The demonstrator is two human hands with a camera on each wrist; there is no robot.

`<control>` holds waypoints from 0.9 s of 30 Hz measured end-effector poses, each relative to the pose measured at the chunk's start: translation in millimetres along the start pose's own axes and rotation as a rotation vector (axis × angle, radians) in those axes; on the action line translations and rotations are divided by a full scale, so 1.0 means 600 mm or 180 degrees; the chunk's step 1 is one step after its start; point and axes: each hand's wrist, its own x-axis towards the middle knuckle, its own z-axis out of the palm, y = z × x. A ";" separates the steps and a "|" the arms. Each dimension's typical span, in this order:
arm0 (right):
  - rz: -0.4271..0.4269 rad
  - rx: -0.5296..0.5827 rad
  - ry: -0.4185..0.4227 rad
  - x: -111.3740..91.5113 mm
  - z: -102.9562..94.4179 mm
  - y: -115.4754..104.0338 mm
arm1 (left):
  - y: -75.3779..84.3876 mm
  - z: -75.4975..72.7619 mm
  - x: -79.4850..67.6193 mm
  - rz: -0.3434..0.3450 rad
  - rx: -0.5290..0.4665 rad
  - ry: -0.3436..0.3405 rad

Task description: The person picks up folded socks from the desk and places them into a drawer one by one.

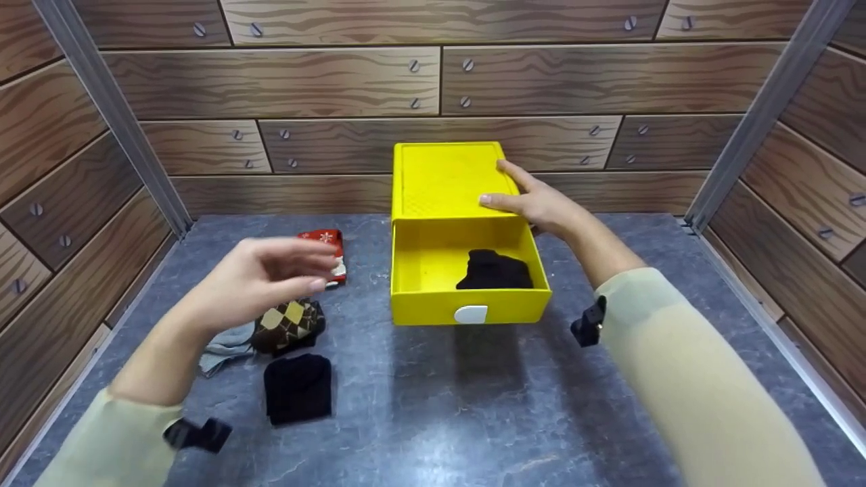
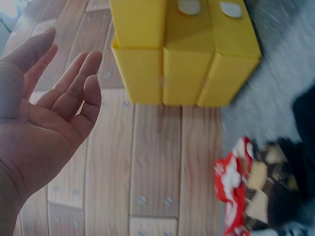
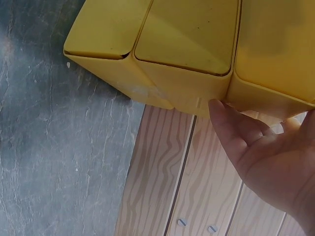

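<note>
A yellow drawer unit (image 1: pixel 450 179) stands at the back, its top drawer (image 1: pixel 426 308) pulled out with a folded black cloth item (image 1: pixel 496 269) inside. My right hand (image 1: pixel 544 203) rests on the unit's upper right edge, thumb on top and other fingers along the side. In the air to the left, my left hand (image 1: pixel 260 281) holds nothing, its fingers extended and slightly bent. Below and around it lie a red-and-white patterned cloth item (image 1: pixel 331 237), an argyle sock-like bundle (image 1: pixel 291 325), a grey-blue cloth item (image 1: pixel 230 346) and a folded black one (image 1: pixel 298 389).
Several stacked drawers with white tabs (image 2: pixel 231 10) show in the left wrist view. Wood-patterned walls (image 1: pixel 433 81) enclose the grey marbled table (image 1: pixel 433 419) at the back and both sides. Metal posts (image 1: pixel 115 101) stand at the back corners.
</note>
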 end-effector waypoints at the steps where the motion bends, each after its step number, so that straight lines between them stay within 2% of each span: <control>1: 0.0005 0.0022 -0.0018 -0.001 0.000 0.000 | -0.009 -0.003 -0.008 -0.0021 -0.0029 -0.0007; 7: 0.0084 0.0050 -0.0102 -0.027 0.001 -0.022 | -0.057 -0.013 -0.051 -0.0208 -0.0182 0.0007; 10: 0.0080 0.0011 -0.0106 -0.023 0.003 -0.022 | -0.081 -0.015 -0.076 -0.0348 -0.0172 0.0066; 14: 0.0048 0.0015 -0.0048 0.001 0.005 -0.001 | -0.117 -0.016 -0.109 -0.0536 -0.0297 0.0070; 16: 0.0021 0.0018 -0.0010 0.001 0.006 0.000 | -0.136 -0.016 -0.122 -0.0616 -0.0354 0.0056; 22: -0.0040 0.0009 0.0013 0.000 0.005 0.000 | -0.185 -0.016 -0.155 -0.0927 -0.0487 -0.0005; 27: -0.0024 0.0034 0.0014 -0.001 0.002 0.000 | -0.206 -0.017 -0.172 -0.1146 -0.0554 -0.0034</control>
